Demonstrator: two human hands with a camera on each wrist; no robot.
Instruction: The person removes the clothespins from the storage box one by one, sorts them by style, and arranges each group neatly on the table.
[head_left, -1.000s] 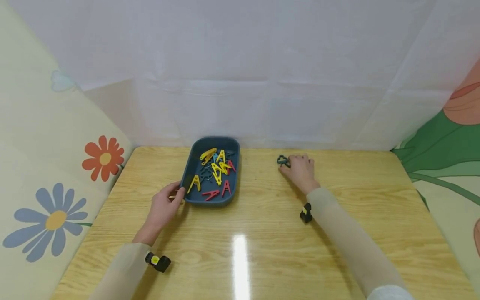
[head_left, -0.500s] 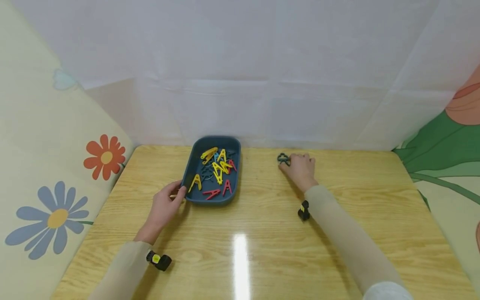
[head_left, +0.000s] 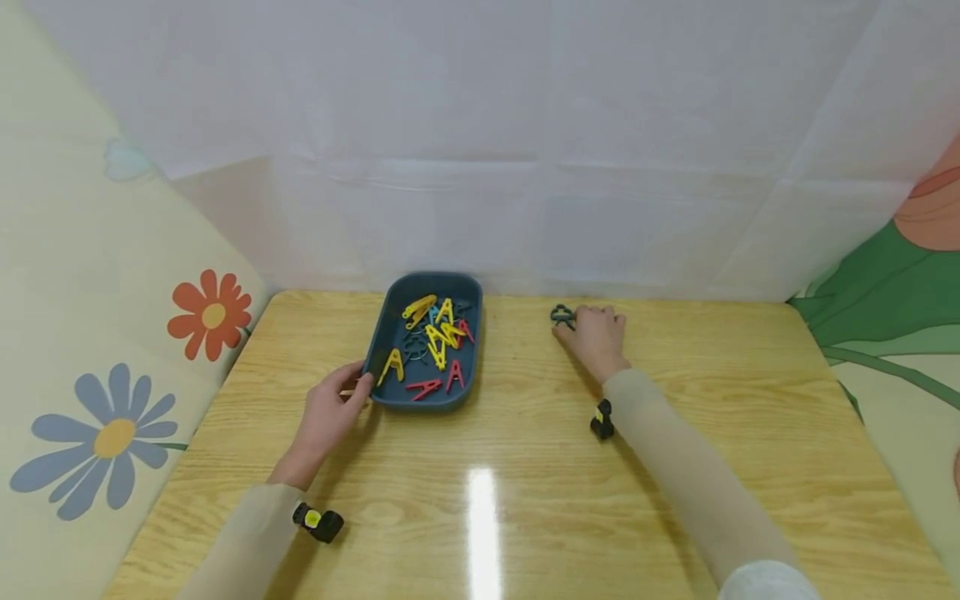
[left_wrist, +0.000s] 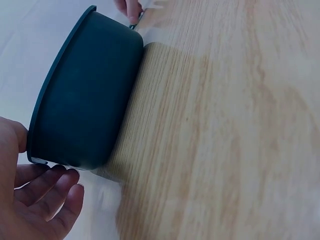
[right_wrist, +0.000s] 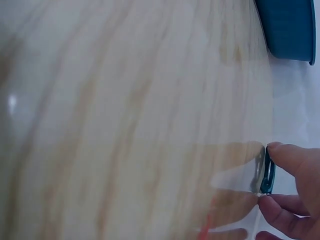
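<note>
Pinching a dark green clip (head_left: 562, 316), the right hand (head_left: 596, 340) holds it near the far edge of the tabletop (head_left: 712, 350), just right of centre. The left hand (head_left: 330, 412) grips the near-left corner of the blue tray (head_left: 420, 407), located at the far edge, left of centre. Yellow clips (head_left: 420, 308) and red clips (head_left: 424, 387) lie inside; a white sheet (head_left: 480, 125) hangs behind.

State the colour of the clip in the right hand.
Dark green; the clip pinched by the right hand shows best in the head view.
</note>
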